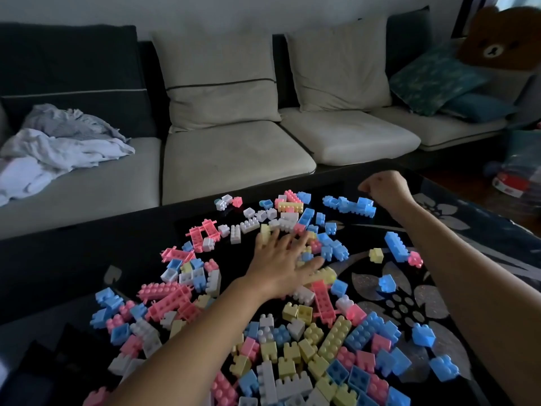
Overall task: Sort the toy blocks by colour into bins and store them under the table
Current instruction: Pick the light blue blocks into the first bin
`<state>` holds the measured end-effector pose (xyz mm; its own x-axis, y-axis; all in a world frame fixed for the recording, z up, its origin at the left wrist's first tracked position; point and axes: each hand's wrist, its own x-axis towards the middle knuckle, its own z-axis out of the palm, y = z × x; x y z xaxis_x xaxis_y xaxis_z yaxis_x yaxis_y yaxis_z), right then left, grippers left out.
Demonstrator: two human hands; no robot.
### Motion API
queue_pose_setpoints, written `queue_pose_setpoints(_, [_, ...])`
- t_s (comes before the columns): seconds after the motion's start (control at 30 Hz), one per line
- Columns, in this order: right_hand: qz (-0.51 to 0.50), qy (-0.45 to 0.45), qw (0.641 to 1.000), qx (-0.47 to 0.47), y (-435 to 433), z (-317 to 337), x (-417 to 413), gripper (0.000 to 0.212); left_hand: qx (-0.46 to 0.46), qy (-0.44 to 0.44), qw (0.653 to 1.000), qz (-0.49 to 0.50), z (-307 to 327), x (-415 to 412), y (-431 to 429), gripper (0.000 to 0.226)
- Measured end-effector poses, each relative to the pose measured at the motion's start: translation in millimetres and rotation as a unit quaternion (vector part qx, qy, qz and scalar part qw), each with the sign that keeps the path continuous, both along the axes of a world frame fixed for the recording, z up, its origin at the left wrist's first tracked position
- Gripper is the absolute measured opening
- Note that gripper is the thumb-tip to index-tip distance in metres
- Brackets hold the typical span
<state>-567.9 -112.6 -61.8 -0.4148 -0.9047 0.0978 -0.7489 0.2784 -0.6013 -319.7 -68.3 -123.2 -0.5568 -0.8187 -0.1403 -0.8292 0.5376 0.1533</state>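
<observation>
Several pastel toy blocks in pink, blue, yellow and white lie scattered over a black glass table (123, 259). My left hand (281, 262) lies flat with spread fingers on the blocks in the middle of the pile, over a yellow block (325, 275). My right hand (383, 186) hovers at the table's far edge, fingers curled, just beyond a row of blue blocks (349, 205); I cannot see anything in it. A long pink block (167, 300) lies left of my left forearm. No bins are in view.
A sofa (234, 150) with beige cushions runs behind the table, crumpled laundry (55, 142) on its left seat. Teal pillows (436, 80) and a bear cushion (497, 42) sit at the right end. A bag (518, 171) stands on the floor at far right.
</observation>
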Motion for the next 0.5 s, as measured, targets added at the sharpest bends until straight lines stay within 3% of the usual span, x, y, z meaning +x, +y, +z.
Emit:
queue_pose_setpoints(0.07, [-0.058,-0.076,0.992,-0.081,-10,-13,2,0.033,0.006,0.001,1.0,-0.02,-1,-10,3,0.075])
queue_pose_setpoints(0.17, [-0.006,-0.028,0.999,-0.033,-22,-27,2,0.046,0.022,0.03,0.998,-0.043,-1,-16,7,0.073])
queue_pose_setpoints(0.27, [0.067,-0.022,0.997,0.016,-29,-31,5,0.053,0.079,0.158,0.983,-0.049,6,-10,5,0.063])
queue_pose_setpoints(0.33, [0.126,0.01,0.99,0.063,-31,-31,9,0.051,0.016,0.233,0.972,-0.017,11,-7,-7,0.054])
queue_pose_setpoints(0.4, [0.182,0.059,0.977,0.092,-31,-32,15,0.05,-0.064,0.251,0.964,0.052,14,-3,-31,0.045])
queue_pose_setpoints(0.5, [0.247,0.107,0.956,0.117,-24,-27,17,0.051,-0.047,0.238,0.962,0.127,19,7,-76,0.047])
